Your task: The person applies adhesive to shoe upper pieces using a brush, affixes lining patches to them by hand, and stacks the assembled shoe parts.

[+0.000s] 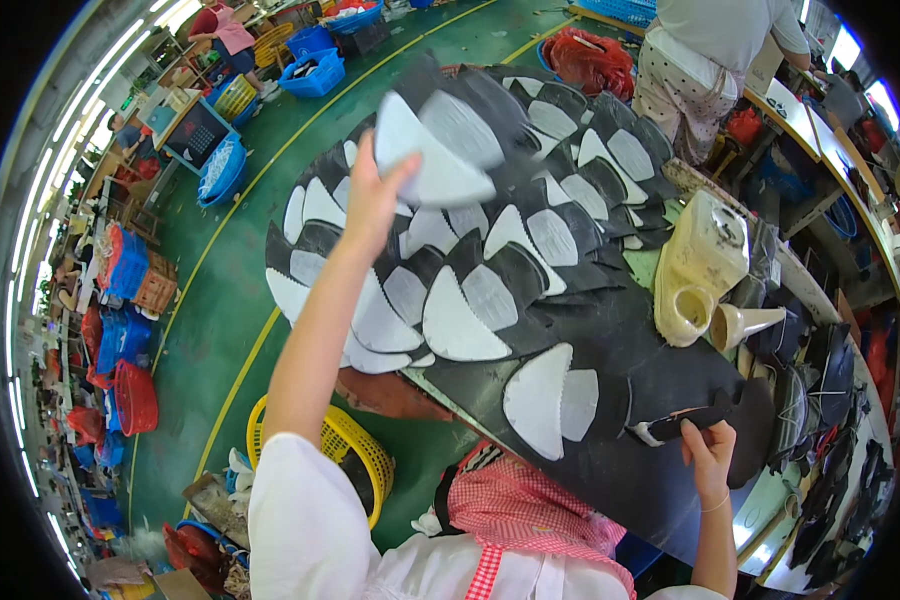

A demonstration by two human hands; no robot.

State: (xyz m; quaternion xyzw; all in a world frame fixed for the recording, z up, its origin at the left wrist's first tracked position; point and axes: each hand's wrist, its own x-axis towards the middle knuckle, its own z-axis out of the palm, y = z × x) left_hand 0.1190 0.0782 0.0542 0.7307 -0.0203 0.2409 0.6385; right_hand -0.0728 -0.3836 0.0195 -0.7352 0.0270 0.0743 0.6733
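Observation:
My left hand [375, 195] is raised over the far part of the work table, closed on the edge of a black-and-white cut piece [435, 155], which looks like a shoe upper part and is blurred at its far end. Beneath it, many similar pieces [460, 315] lie overlapping in rows, white panels beside black ones. Close to me, a single piece [538, 400] with a white panel and a grey one lies flat. On the right, my right hand [708, 455] pinches a dark, slim thing with a whitish end [660, 428], whose kind I cannot make out.
A cream plastic container [705, 255] and a pale funnel-shaped spout [745, 325] stand at the table's right side. Dark scraps [830, 400] lie beyond them. A yellow basket [370, 450] sits below the table's left edge. Another person [715, 60] stands at the far right.

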